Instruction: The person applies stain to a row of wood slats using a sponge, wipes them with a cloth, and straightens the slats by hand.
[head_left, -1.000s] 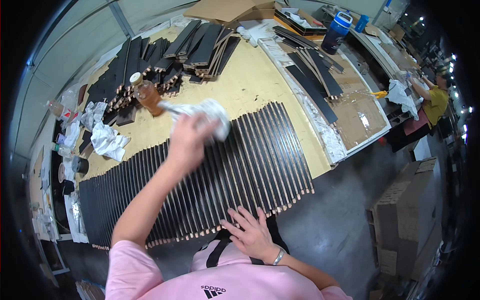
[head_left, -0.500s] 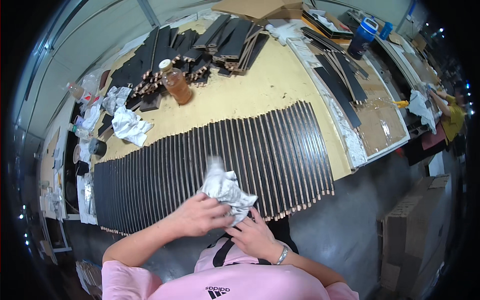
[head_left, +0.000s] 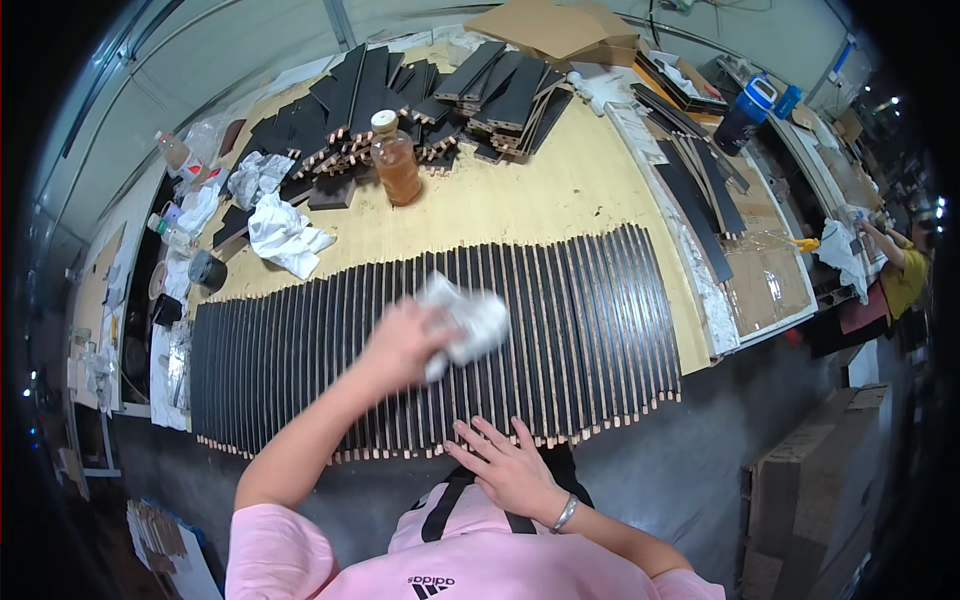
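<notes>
A long row of dark wooden slats (head_left: 300, 360) with pale ends lies side by side across the near part of the table. My left hand (head_left: 408, 342) is closed around a crumpled white cloth (head_left: 472, 322), which rests over the middle slats and is slightly blurred. At the near ends of the slats, my right hand (head_left: 508, 468) lies with its fingers spread, fingertips touching the row's front edge. Nothing is in that hand.
Behind the row stand a bottle of amber liquid (head_left: 397, 165) and a pile of dark boards (head_left: 500, 90). Crumpled white cloths (head_left: 283, 235) and a dark jar (head_left: 207, 270) lie at the left. More boards (head_left: 690, 205) rest at the right, near a blue jug (head_left: 745, 118). A co-worker (head_left: 905, 275) stands far right.
My left hand has carried the white cloth away from my body onto the middle of the slats. My right hand, close to the cloth before, now spreads its fingers at the near edge.
</notes>
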